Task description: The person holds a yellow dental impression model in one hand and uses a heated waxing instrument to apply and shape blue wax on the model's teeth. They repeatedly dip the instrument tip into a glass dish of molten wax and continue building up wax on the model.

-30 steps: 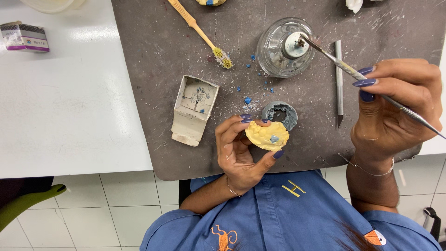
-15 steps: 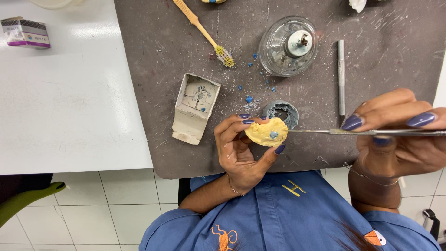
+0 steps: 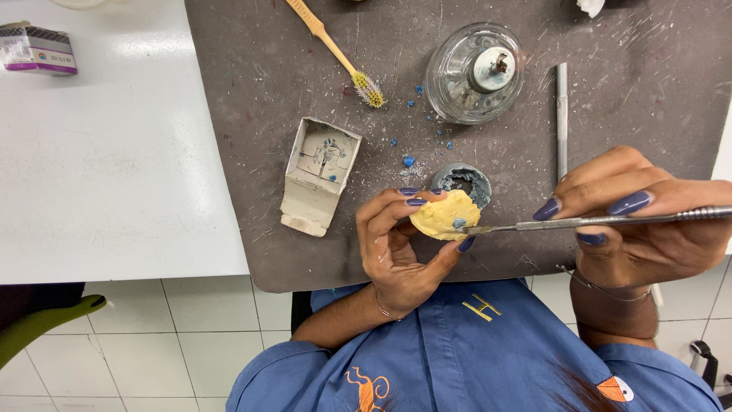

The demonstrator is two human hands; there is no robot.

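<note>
Yellow cast (image 3: 441, 216) pinched in left hand (image 3: 396, 244) fingertips, right hand (image 3: 648, 229) instrument (image 3: 595, 222) tip touching it

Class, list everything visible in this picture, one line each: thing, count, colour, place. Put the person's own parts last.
Yellow cast: one, yellow, pinched in the left hand's fingers.
Metal instrument: one, silver, in the right hand, tip on the cast.
Second metal tool: one, silver, lying on the mat.
Glass burner: one, clear, top of the mat.
Toothbrush: one, tan with yellow bristles, on the mat.
Small open box: one, off-white, mat's left edge.
Round dish: one, grey, behind the cast.
Blue crumbs: several, scattered.
Mat: one, grey-brown.
Table: white.
Small carton: one, far left.
Left hand: one.
Right hand: one.
</note>
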